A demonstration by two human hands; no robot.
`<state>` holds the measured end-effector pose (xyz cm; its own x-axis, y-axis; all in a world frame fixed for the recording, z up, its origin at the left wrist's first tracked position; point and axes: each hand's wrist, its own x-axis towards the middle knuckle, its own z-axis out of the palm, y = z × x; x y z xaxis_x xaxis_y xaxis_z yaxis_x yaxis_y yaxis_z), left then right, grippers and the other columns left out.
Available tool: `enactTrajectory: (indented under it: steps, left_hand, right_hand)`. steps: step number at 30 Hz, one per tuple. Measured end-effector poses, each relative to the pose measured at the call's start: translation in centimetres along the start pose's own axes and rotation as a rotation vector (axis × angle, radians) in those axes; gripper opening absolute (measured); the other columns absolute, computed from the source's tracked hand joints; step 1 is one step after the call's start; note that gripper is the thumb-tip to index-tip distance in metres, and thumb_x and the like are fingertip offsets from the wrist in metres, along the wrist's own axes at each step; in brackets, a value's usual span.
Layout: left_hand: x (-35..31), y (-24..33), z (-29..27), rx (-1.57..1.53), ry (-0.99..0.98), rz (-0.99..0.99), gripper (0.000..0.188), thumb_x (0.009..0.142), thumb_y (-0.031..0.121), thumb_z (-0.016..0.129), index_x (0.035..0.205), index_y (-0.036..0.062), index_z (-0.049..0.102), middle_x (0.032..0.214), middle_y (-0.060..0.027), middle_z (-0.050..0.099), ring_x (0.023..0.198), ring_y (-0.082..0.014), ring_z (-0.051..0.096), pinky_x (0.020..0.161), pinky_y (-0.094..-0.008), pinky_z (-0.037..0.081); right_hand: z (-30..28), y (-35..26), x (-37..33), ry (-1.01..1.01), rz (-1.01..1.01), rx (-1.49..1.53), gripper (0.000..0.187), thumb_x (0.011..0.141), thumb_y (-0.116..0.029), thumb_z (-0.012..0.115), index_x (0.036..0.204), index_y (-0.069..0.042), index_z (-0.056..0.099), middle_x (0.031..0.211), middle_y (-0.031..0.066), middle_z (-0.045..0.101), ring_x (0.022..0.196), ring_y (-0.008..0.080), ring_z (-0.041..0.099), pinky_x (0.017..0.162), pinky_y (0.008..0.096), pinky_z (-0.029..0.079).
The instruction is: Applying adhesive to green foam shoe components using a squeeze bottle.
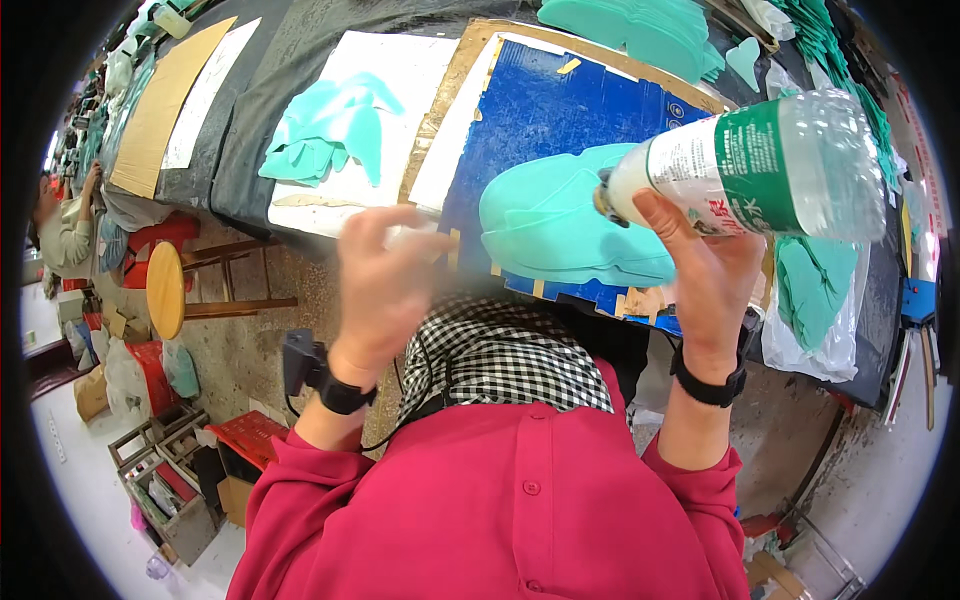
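My right hand (715,280) grips a large clear plastic bottle (760,170) with a green and white label. The bottle lies nearly level, its dark-ended neck pointing left over a stack of mint-green foam cut-outs (560,220). Those flat, rounded pieces overlap on a worn blue board (590,110). Left of the board's near edge, my left hand (385,280) is raised and smeared by motion, so whether it holds anything is unclear. A loose pile of similar green pieces (335,125) rests on a white sheet (405,65) farther left.
More green cut-outs (640,30) lie at the back of the table. Others (815,290) sit on clear plastic at the right. Brown cardboard (170,110) lies at the far left, near a wooden stool (165,290). Another person (70,230) is at the left edge.
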<state>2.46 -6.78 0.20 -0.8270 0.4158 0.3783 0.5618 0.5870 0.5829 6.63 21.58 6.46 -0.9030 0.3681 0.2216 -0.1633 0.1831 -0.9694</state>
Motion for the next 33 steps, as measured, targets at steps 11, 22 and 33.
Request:
enactTrajectory:
  steps: [11,22,33]
  left_hand:
    - [0.7,2.1,3.9,-0.031,-0.143,0.227,0.049,0.068,-0.003,0.065,0.113,0.0146,0.076,0.095,-0.0058,0.063,0.09,-0.0303,0.056,0.086,-0.0455,0.041]
    - [0.8,3.1,4.8,0.04,-0.187,0.249,0.041,0.07,-0.006,0.066,0.101,0.0167,0.08,0.111,-0.0033,0.066,0.109,-0.0317,0.053,0.099,-0.0461,0.039]
    - [1.3,-1.4,0.3,-0.085,0.047,-0.157,0.022,0.076,-0.008,0.058,0.091,0.0042,0.067,0.109,-0.0105,0.066,0.111,-0.0292,0.06,0.1,-0.0392,0.045]
  right_hand:
    - [5.0,2.3,-1.0,-0.244,-0.332,-0.381,0.042,0.08,-0.009,0.088,0.118,-0.004,0.068,0.102,0.0148,0.075,0.09,0.027,0.074,0.081,0.037,0.059]
    - [-9.7,4.6,1.2,0.286,0.046,-0.476,0.041,0.084,-0.016,0.089,0.118,0.001,0.071,0.11,0.0099,0.079,0.098,0.0167,0.073,0.089,0.034,0.056]
    - [0.6,3.6,-6.1,-0.073,-0.171,-0.589,0.037,0.086,-0.008,0.083,0.12,-0.001,0.07,0.11,0.0111,0.078,0.101,0.024,0.075,0.09,0.036,0.058]
